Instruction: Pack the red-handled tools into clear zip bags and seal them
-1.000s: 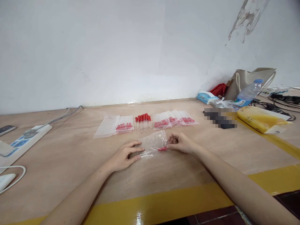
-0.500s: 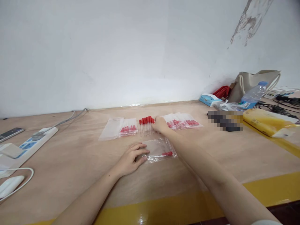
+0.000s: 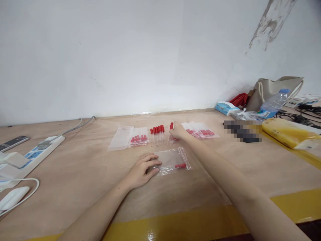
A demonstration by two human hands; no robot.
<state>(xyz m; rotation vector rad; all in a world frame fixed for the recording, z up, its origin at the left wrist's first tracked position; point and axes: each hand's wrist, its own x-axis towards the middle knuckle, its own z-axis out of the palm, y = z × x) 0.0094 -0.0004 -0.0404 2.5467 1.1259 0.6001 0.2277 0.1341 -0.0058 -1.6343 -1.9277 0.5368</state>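
Observation:
My right hand (image 3: 178,130) pinches a dropper with a red rubber bulb (image 3: 171,125) and a thin clear tube. Just left of it, several more droppers (image 3: 156,130) lie side by side in a row, bulbs toward the wall. My left hand (image 3: 144,170) rests on the table with fingers apart, their tips at the left edge of a clear zip bag (image 3: 168,156). Inside that bag lies one dropper (image 3: 180,165), its bulb near the zip end at the right.
Filled bags of droppers lie on both sides of the row, left (image 3: 139,137) and right (image 3: 200,130). A power strip (image 3: 47,150) and a phone (image 3: 13,143) are at the left. Tissue packs (image 3: 286,132), a bottle (image 3: 274,102) and a grey bag (image 3: 278,88) stand right.
My right hand has drawn one dropper out of the row and moved slightly right with it. The left hand stays at the bag's edge. The view has shifted slightly.

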